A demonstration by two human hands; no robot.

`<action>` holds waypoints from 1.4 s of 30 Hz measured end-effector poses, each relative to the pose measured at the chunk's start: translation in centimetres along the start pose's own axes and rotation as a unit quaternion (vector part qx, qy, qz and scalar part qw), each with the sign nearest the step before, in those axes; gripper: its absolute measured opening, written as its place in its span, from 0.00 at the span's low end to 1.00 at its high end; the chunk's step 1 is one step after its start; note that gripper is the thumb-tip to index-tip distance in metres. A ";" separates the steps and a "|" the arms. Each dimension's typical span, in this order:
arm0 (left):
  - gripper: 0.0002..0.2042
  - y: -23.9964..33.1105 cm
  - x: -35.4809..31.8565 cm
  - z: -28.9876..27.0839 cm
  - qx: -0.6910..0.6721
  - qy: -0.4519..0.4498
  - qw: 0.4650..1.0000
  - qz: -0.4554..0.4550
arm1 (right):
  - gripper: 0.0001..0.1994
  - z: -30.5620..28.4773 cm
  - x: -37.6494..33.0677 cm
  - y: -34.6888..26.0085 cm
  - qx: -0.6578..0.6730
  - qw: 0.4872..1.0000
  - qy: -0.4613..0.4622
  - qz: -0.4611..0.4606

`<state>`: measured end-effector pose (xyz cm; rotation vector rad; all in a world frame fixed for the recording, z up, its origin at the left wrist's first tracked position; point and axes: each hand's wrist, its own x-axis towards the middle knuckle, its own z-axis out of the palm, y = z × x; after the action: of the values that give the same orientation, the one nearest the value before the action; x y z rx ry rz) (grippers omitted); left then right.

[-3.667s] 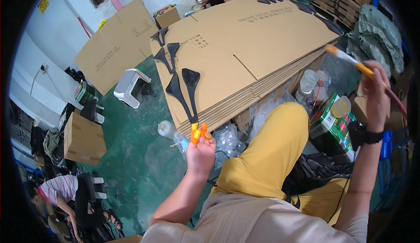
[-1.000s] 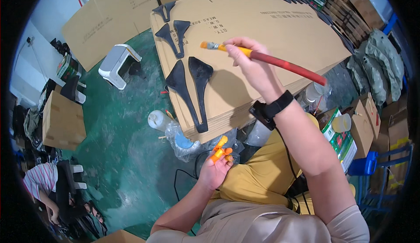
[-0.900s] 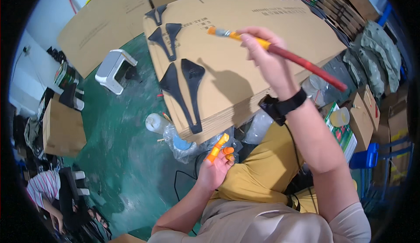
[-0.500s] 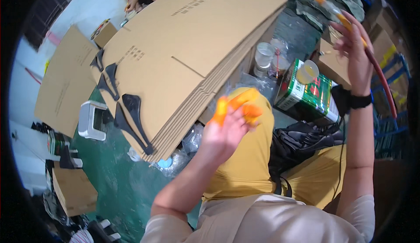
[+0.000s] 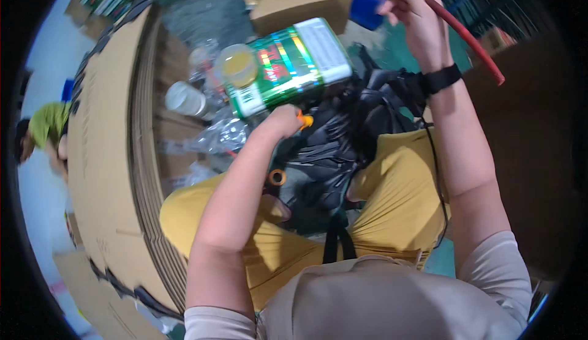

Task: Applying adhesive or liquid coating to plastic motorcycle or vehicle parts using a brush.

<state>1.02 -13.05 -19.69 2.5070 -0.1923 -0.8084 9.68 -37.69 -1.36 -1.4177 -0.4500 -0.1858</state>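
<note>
My right hand, at the upper right, is closed around a brush with a long red handle; its tip is lost behind my fingers and blur. My left hand reaches down beside the green tin, above a pile of black pieces. Orange covers show on its fingertips, but its grip is mostly hidden. On the tin stands a clear plastic cup with yellowish liquid in it.
Stacked cardboard sheets fill the left side. Near the tin lie a white cup and clear plastic bags. A cardboard box and a blue container stand beyond. Another person crouches at the far left.
My view has swung right, from the cardboard stack to the tin and black pile. My left hand has moved from above my knee to that pile. My right hand still holds the brush.
</note>
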 end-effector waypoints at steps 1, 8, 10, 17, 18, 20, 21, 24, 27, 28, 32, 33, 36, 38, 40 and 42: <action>0.12 -1.2 1.3 2.7 0.061 0.013 0.998 0.010 | 0.10 0.9 -0.8 -1.2 0.034 0.999 0.032 0.024; 0.15 4.3 5.9 12.1 -0.110 0.183 0.977 -0.013 | 0.16 -1.4 -1.7 -1.5 -0.046 0.997 0.043 0.043; 0.15 5.2 6.7 12.6 -0.091 0.237 0.967 0.035 | 0.16 -1.8 -1.7 -1.0 -0.056 0.996 0.043 0.048; 0.26 8.4 7.4 14.6 -0.104 0.117 0.987 -0.033 | 0.18 -2.8 -1.0 -0.5 -0.010 0.996 0.076 0.045; 0.30 8.8 7.1 15.3 -0.105 0.119 0.986 -0.041 | 0.18 -3.1 -1.2 -0.4 0.045 0.994 0.078 0.066; 0.37 8.8 6.7 16.3 -0.081 0.149 0.985 -0.031 | 0.15 -3.5 -1.0 -0.4 0.139 0.984 0.057 0.092; 0.39 8.7 6.7 17.0 -0.055 0.172 0.984 -0.010 | 0.20 -4.1 -0.7 0.5 0.078 0.995 0.036 0.048; 0.41 8.2 6.4 16.7 -0.043 0.126 0.991 -0.017 | 0.24 -4.1 -1.0 0.1 0.125 0.986 0.033 0.106; 0.40 8.5 5.8 16.0 -0.058 0.116 0.991 -0.040 | 0.24 -3.8 -1.1 0.0 0.168 0.977 0.041 0.122; 0.39 8.9 5.1 15.5 -0.062 0.112 0.990 -0.056 | 0.24 -4.0 -1.2 0.0 0.170 0.977 0.038 0.121; 0.36 9.7 2.8 10.4 -0.031 0.028 0.996 -0.077 | 0.25 -4.1 -1.3 -0.1 0.185 0.976 0.026 0.113; 0.31 8.9 2.4 9.1 -0.004 0.009 0.997 -0.070 | 0.25 -3.7 -1.2 -0.2 0.187 0.975 0.024 0.116; 0.22 8.2 -0.8 3.5 0.045 -0.046 0.998 -0.024 | 0.25 -3.2 -1.3 0.0 0.196 0.973 0.017 0.122; 0.24 6.9 -3.4 0.1 0.017 -0.055 0.998 0.030 | 0.25 -2.7 -1.2 -0.3 0.207 0.970 0.013 0.126; 0.25 7.5 -7.5 -4.5 -0.094 -0.030 0.993 0.064 | 0.24 -2.8 -1.3 -0.5 0.203 0.972 0.025 0.120; 0.27 8.1 -11.8 -8.5 -0.303 0.014 0.951 0.067 | 0.24 -2.3 -1.5 -0.6 0.192 0.975 0.035 0.108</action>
<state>-3.50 -13.29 -3.74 1.9030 -0.0851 -0.6517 8.53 -40.24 -1.64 -1.0656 -0.2531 0.0295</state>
